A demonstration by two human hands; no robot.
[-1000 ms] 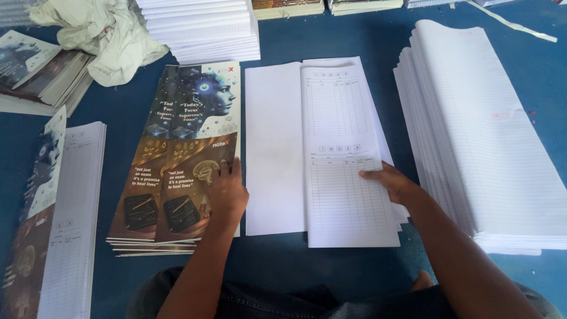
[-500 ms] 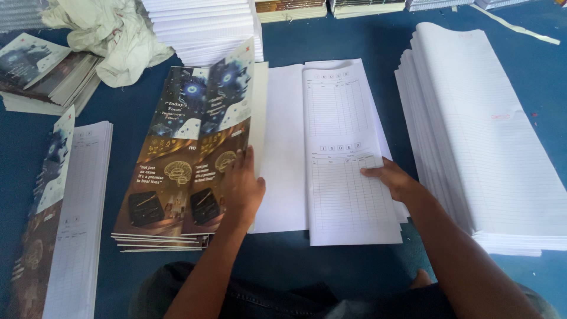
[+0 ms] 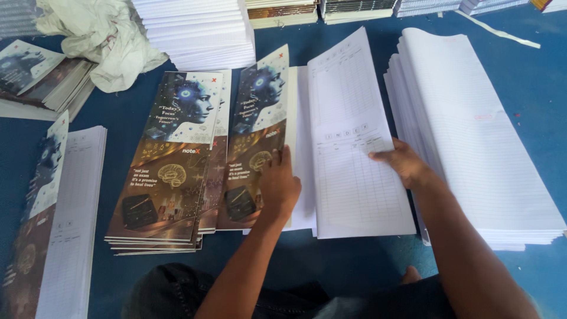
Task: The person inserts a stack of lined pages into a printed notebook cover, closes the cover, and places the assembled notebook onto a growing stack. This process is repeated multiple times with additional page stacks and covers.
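Left hand lay flat, fingers spread, pinning a printed cover sheet half over the white pages (cover stack just beside). Right hand pressed open fingers onto the ruled index sheet on the blue surface; thumb possibly beneath its edge.

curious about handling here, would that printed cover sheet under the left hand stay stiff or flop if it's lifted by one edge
The cover sheet would probably flop: it is a single long, thin sheet, already lying unevenly over the white pages. Its surface looks glossy, so it may slide easily under the left hand. It is likely light; the right hand pins the ruled page with fingertips alone.
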